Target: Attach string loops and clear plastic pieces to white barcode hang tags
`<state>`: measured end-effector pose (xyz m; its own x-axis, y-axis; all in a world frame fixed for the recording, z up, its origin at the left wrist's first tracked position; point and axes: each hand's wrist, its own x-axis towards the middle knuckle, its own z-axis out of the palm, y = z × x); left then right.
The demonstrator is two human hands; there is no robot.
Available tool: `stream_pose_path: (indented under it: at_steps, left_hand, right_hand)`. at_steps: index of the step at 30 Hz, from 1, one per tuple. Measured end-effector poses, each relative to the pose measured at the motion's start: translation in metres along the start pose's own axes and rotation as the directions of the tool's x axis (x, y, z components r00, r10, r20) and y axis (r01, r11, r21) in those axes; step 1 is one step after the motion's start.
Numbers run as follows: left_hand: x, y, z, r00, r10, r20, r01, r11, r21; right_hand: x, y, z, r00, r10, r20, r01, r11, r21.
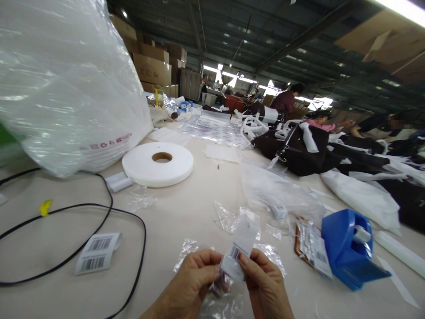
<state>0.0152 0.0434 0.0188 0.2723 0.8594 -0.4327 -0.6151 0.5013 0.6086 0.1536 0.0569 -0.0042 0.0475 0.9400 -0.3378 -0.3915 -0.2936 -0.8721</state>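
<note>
Low in the middle of the view, my left hand (195,279) and my right hand (264,283) both pinch a small clear plastic bag with a white barcode tag (239,248) inside. The fingers of each hand are closed on the bag's lower part, and the tag stands up between them. Several small empty clear bags (229,217) lie on the table just beyond my hands.
A blue tape dispenser (348,248) sits at the right. A white tape roll (157,164), a black cable (109,208), a barcode label strip (98,252) and a big plastic sack (63,84) lie left. Dark bags (305,150) and seated people are at the far right.
</note>
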Motion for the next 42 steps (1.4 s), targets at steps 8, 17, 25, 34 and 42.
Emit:
stream_pose_path:
  at_steps: [8,17,25,34,42]
  left_hand:
    - [0.004,-0.011,-0.003,0.996,0.09,0.007,-0.09,0.996,-0.006]
    - [-0.001,-0.001,-0.008,0.983,0.159,0.093,-0.18,0.944,0.278]
    - [0.0,-0.003,-0.011,0.978,0.191,0.086,-0.209,0.92,0.331]
    - [-0.006,-0.001,-0.009,0.96,0.275,0.06,-0.275,0.869,0.412]
    - [0.001,-0.01,-0.009,0.98,0.197,-0.014,-0.194,0.972,0.132]
  right_hand:
    - [-0.008,-0.001,0.009,0.997,0.07,0.041,-0.076,0.982,0.171]
    - [-0.015,-0.01,0.016,0.978,0.184,0.096,-0.201,0.952,0.23]
    - [-0.014,-0.006,0.016,0.979,0.18,0.096,-0.197,0.955,0.221]
    - [-0.012,-0.005,0.015,0.975,0.187,0.123,-0.214,0.942,0.26]
    - [-0.011,-0.006,0.014,0.975,0.179,0.133,-0.203,0.959,0.199]
